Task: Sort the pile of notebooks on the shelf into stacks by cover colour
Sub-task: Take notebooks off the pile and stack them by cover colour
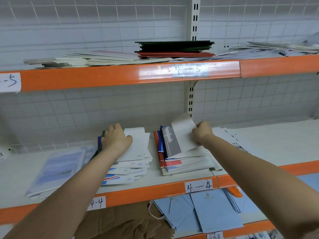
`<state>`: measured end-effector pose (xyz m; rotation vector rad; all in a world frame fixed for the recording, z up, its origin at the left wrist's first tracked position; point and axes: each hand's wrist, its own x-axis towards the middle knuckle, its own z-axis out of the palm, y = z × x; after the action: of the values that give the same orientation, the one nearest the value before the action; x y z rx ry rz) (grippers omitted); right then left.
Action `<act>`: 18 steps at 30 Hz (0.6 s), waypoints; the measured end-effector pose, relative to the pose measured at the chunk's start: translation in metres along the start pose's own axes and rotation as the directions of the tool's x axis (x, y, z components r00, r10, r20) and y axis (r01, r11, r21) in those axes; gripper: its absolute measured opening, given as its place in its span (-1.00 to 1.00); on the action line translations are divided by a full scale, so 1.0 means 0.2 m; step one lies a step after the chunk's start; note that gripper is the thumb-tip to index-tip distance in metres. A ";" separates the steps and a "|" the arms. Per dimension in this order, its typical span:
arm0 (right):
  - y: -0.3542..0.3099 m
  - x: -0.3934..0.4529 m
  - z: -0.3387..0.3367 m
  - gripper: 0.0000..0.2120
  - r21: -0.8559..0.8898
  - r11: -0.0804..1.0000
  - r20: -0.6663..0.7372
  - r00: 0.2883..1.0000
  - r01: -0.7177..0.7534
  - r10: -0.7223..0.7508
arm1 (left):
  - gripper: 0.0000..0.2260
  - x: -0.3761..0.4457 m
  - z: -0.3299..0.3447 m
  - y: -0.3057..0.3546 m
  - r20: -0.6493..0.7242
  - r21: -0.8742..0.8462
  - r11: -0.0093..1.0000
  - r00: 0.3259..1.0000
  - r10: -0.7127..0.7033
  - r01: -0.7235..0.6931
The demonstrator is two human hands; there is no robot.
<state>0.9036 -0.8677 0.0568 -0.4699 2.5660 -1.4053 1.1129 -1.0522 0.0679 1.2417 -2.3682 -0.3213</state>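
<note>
Two heaps of notebooks lie on the middle shelf. The left heap is mostly white covers with blue and green ones under its far edge. My left hand rests on top of it, fingers curled around its left edge. The right heap mixes red, blue and white covers. My right hand pinches the raised edge of a white and grey notebook printed "Notebook", tilted up off that heap.
A pale blue notebook pile lies at the shelf's left, loose white sheets at the right. The upper shelf holds dark green and red notebooks on white ones. Blue bags and brown paper sit below.
</note>
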 end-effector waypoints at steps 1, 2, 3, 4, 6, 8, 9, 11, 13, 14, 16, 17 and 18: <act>-0.02 0.00 0.00 -0.88 0.114 0.993 -0.005 1.000 0.002 -0.002 | -0.53 0.00 0.01 0.03 0.021 -0.149 0.989 1.000 0.015 -0.012; -0.04 -0.01 0.00 -0.84 0.198 0.980 -0.011 1.000 0.000 0.002 | -0.49 0.01 0.02 0.06 0.080 -0.305 0.952 0.997 0.010 0.015; -0.06 -0.02 0.00 -0.83 0.260 0.966 -0.021 1.000 0.000 0.006 | -0.46 0.01 0.03 0.10 0.163 -0.446 0.892 0.987 -0.004 0.077; -0.08 -0.02 0.01 -0.83 0.306 0.952 -0.037 0.999 0.006 0.006 | -0.44 0.00 0.04 0.14 0.251 -0.558 0.815 0.968 -0.011 0.154; -0.13 -0.03 0.02 -0.80 0.350 0.936 -0.074 0.997 0.030 -0.004 | -0.50 -0.01 0.07 0.21 0.397 -0.686 0.672 0.917 0.026 0.278; -0.17 -0.05 0.03 -0.70 0.361 0.932 -0.081 0.997 0.044 -0.016 | -0.67 -0.02 0.10 0.28 0.484 -0.745 0.570 0.869 0.106 0.345; -0.18 -0.05 0.03 -0.66 0.362 0.931 -0.073 0.997 0.053 -0.028 | -0.76 -0.03 0.11 0.31 0.494 -0.773 0.520 0.859 0.134 0.363; -0.19 -0.06 0.03 -0.62 0.359 0.931 -0.071 0.997 0.063 -0.039 | -0.83 -0.03 0.13 0.35 0.473 -0.808 0.460 0.871 0.133 0.368; -0.18 -0.07 0.02 -0.61 0.347 0.935 -0.085 0.995 0.073 -0.046 | -0.74 -0.03 0.13 0.36 0.473 -0.824 0.409 0.874 0.115 0.392; -0.17 -0.06 0.01 -0.62 0.342 0.937 -0.086 0.995 0.076 -0.050 | -0.72 -0.03 0.13 0.36 0.488 -0.824 0.387 0.865 0.115 0.414; -0.16 -0.06 0.00 -0.64 0.344 0.936 -0.077 0.996 0.075 -0.051 | -0.74 -0.04 0.13 0.37 0.508 -0.824 0.355 0.853 0.116 0.443; -0.16 -0.05 0.00 -0.67 0.346 0.935 -0.065 0.996 0.072 -0.053 | -0.78 -0.04 0.13 0.37 0.505 -0.827 0.346 0.856 0.111 0.443; -0.15 -0.04 -0.01 -0.72 0.337 0.939 -0.054 0.997 0.072 -0.057 | -0.82 -0.04 0.13 0.38 0.495 -0.831 0.345 0.863 0.101 0.436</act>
<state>0.9171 -0.8787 0.0827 -0.4729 2.2855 -1.8527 1.0505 -1.0031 0.0738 0.8108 -1.7025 -1.9583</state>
